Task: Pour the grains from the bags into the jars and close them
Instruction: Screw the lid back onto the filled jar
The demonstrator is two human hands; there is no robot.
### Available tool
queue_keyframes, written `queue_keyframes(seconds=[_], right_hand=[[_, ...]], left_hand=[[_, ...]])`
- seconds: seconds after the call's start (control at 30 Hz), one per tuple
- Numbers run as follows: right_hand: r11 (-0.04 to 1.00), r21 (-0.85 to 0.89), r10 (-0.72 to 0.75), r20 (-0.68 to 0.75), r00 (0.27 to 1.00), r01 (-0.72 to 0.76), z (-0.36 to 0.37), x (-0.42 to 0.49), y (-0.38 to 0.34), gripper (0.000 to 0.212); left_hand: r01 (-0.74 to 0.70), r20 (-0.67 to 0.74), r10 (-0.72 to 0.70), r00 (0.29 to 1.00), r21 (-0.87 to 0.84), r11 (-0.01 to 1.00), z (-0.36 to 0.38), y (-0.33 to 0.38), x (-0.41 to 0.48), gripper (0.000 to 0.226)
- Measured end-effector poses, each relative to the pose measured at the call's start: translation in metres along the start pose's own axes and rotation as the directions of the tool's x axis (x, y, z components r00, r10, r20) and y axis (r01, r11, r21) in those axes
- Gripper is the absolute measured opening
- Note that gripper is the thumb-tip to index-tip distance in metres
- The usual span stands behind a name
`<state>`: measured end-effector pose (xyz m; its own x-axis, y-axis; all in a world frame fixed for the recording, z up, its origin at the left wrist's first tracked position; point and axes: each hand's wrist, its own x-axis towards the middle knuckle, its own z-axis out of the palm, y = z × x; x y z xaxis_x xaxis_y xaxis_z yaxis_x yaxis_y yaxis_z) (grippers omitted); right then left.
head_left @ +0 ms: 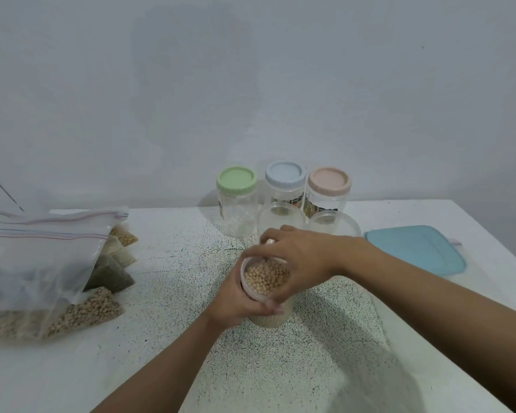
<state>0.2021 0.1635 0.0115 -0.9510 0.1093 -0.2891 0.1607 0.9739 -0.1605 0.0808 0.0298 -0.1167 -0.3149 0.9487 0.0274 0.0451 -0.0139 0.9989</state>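
At desk (pixel 161 368) centre, left hand (pixel 236 305) fingers clamp a clear, grain-filled jar (pixel 265 280). Right hand (pixel 298 257) fingers curl over its rim; lid unclear.

Just beyond the right hand (pixel 298 257), which with the left hand (pixel 236 305) grips a grain jar (pixel 265 283), two open jars (pixel 280 219) and three lidded jars (pixel 285 173) block the forward path. A blue lid (pixel 414 248) lies to its right. Grain bags (pixel 42 263) are heaped well left of the left hand, with bare tabletop (pixel 173 293) between.
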Motion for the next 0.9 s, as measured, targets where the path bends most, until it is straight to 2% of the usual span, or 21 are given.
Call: queue_keyframes(seconds=[0.07,0.17,0.3,0.43,0.53,0.67,0.8,0.83,0.9], right_hand=[[0.997,0.026,-0.068,0.009,0.998,0.068,-0.001,0.0,0.002,0.084],[0.996,0.01,-0.09,-0.041,0.995,0.09,0.004,0.005,0.001,0.08],[0.995,-0.062,-0.082,-0.12,0.989,0.075,0.016,0.003,0.003,0.077],[0.976,-0.206,-0.132,-0.281,0.951,0.075,0.044,0.003,-0.003,0.071],[0.982,-0.187,-0.114,-0.391,0.913,0.042,0.059,0.007,-0.003,0.071],[0.985,-0.172,-0.068,-0.447,0.892,-0.011,0.064,0.008,-0.004,0.072],[0.996,-0.086,-0.025,-0.462,0.887,-0.016,0.071,0.009,-0.004,0.071],[1.0,-0.022,-0.001,-0.472,0.882,-0.011,0.073,0.008,-0.005,0.071],[0.971,0.239,0.104,-0.491,0.865,0.019,0.08,0.003,-0.005,0.075]], left_hand=[[-0.001,0.006,0.0,1.0,0.01,1.0,0.0,0.002,-0.002,0.1],[-0.008,-0.002,0.008,1.0,0.003,1.0,0.0,0.001,-0.003,0.094],[-0.02,-0.022,0.02,1.0,-0.001,1.0,-0.001,-0.002,-0.002,0.093],[-0.023,-0.039,0.025,0.999,0.056,0.998,0.0,-0.007,-0.001,0.097],[-0.054,-0.025,0.056,0.998,0.073,0.996,0.0,-0.007,0.0,0.088],[-0.053,-0.019,0.054,0.998,0.06,0.997,-0.003,-0.008,0.0,0.092],[-0.032,0.009,0.031,0.999,0.106,0.994,-0.004,-0.001,-0.002,0.096],[-0.032,0.025,0.029,0.999,0.126,0.991,-0.005,0.002,-0.002,0.097],[-0.033,0.067,0.022,0.997,0.173,0.984,-0.008,0.005,-0.002,0.1]])
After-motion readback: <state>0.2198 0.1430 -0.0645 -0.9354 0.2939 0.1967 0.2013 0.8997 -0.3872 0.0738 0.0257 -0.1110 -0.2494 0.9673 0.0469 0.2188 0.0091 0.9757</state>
